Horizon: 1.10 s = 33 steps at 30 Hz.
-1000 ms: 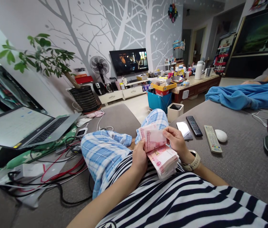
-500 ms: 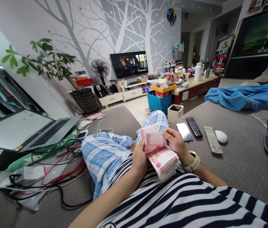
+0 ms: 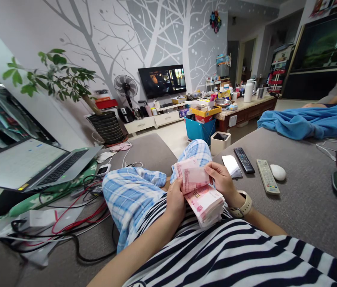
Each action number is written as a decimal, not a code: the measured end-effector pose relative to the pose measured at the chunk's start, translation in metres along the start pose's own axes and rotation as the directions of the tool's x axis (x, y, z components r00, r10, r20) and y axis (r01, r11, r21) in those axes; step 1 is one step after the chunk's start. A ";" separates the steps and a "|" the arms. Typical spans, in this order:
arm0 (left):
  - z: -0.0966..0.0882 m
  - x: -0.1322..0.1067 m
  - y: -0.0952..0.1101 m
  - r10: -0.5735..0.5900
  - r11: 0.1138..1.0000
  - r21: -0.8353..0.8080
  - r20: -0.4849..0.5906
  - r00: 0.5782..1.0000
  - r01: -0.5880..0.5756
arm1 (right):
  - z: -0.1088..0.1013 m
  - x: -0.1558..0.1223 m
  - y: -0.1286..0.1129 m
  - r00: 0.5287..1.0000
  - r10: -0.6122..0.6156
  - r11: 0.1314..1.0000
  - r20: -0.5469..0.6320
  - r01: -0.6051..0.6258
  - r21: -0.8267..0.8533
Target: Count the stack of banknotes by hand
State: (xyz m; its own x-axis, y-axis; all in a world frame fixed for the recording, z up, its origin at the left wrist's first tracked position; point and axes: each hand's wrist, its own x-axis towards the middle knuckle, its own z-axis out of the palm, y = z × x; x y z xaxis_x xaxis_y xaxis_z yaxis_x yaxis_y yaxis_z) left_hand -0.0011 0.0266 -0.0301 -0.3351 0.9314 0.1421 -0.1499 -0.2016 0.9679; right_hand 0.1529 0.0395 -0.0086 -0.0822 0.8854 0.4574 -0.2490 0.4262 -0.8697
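Note:
A thick stack of red 100-yuan banknotes point(image 3: 204, 206) rests in my left hand point(image 3: 174, 203), low on my lap against my striped shirt point(image 3: 204, 255). Several notes point(image 3: 192, 179) are bent up and fanned from the stack. My right hand point(image 3: 222, 179) pinches their upper edge between thumb and fingers. A pale strapped wristwatch point(image 3: 244, 206) sits on my right wrist. My plaid pyjama trousers point(image 3: 132, 203) lie under and beyond my hands. The lower part of the stack is partly hidden by my left hand.
On the grey sofa point(image 3: 300, 199) to my right lie a smartphone point(image 3: 231, 166), black remote point(image 3: 244, 159), white remote point(image 3: 267, 176) and white mouse point(image 3: 277, 172). To my left are an open laptop point(image 3: 33, 165) and tangled cables point(image 3: 81, 215).
The view has shifted slightly. My hands stay on the banknotes, and the fanned notes sit a little lower and closer together.

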 end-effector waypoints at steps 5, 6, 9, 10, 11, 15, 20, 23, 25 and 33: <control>-0.001 0.000 -0.001 -0.062 0.997 -0.038 0.019 0.998 0.062 | 0.000 0.000 -0.001 1.000 0.004 1.000 0.004 -0.004 0.001; -0.001 0.000 -0.001 -0.069 0.997 -0.043 0.026 0.997 0.070 | 0.000 0.000 -0.001 1.000 0.003 1.000 0.005 -0.003 0.002; 0.000 -0.001 0.000 -0.092 0.993 -0.071 0.057 0.994 0.096 | 0.000 0.000 -0.001 1.000 -0.001 1.000 0.007 0.000 0.009; 0.000 -0.001 0.001 -0.095 0.992 -0.077 0.061 0.994 0.100 | 0.000 0.000 0.000 1.000 0.000 1.000 0.007 0.000 0.012; 0.000 -0.001 0.002 -0.096 0.992 -0.079 0.060 0.994 0.101 | 0.000 0.000 0.000 1.000 0.001 1.000 0.007 -0.001 0.014; 0.002 -0.003 0.004 -0.100 0.990 -0.090 0.058 0.993 0.105 | -0.001 0.000 0.001 1.000 0.008 1.000 0.009 -0.008 0.014; 0.004 -0.006 0.009 -0.101 0.991 -0.080 0.046 0.994 0.104 | -0.002 0.000 0.002 1.000 0.008 1.000 0.013 -0.008 0.021; 0.006 -0.007 0.012 -0.097 0.993 -0.064 0.041 0.994 0.099 | -0.002 0.000 0.003 1.000 0.010 1.000 0.015 -0.010 0.018; 0.006 -0.008 0.013 -0.090 0.995 -0.049 0.040 0.995 0.091 | -0.002 0.000 0.003 1.000 0.010 1.000 0.014 -0.010 0.013; 0.005 -0.008 0.014 -0.096 0.995 -0.023 0.045 0.994 0.097 | -0.002 0.000 0.002 1.000 0.011 1.000 0.002 -0.011 -0.002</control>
State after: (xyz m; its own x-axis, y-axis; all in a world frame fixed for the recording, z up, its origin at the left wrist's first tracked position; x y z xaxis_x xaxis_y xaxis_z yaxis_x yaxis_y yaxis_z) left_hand 0.0047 0.0177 -0.0171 -0.2771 0.9591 0.0581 -0.2033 -0.1176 0.9720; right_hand 0.1541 0.0405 -0.0107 -0.0871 0.8898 0.4480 -0.2465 0.4165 -0.8751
